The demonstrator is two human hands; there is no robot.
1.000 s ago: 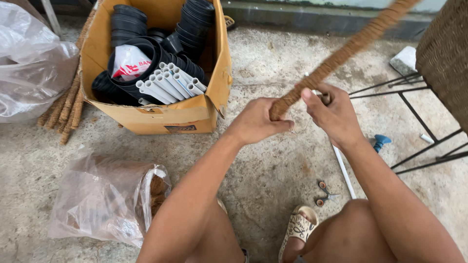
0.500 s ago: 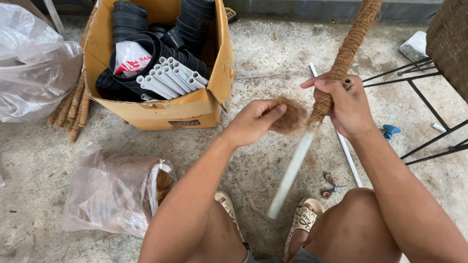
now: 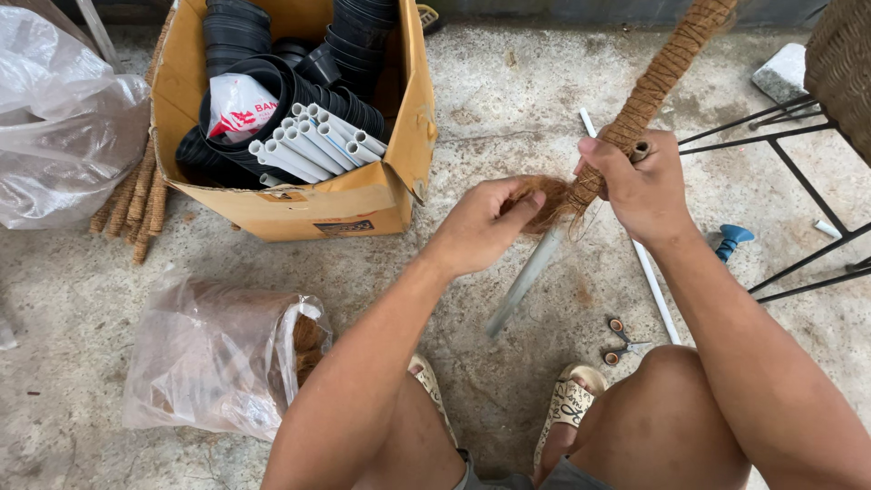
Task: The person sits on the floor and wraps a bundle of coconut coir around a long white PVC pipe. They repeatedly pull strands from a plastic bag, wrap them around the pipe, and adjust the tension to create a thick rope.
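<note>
My right hand (image 3: 641,188) grips a long pole wrapped in brown coir fibre (image 3: 660,74), which runs up to the top right. Its bare white pipe end (image 3: 523,281) sticks out below, pointing down-left over the concrete floor. My left hand (image 3: 478,224) pinches a loose tuft of brown coir (image 3: 550,195) right where the wrapping ends on the pipe. Both hands sit close together above my knees.
A cardboard box (image 3: 313,207) holds black plastic pots and white pipe pieces (image 3: 313,145). A clear bag of coir (image 3: 218,358) lies at lower left, another plastic bag (image 3: 59,118) at far left beside wrapped poles (image 3: 136,204). Small scissors (image 3: 622,343), a white pipe (image 3: 655,290) and a metal chair frame (image 3: 798,263) lie right.
The pole has swung from a shallow slant to steeper, exposing its white pipe end. My left hand let go of the pole end and now holds a coir tuft against it.
</note>
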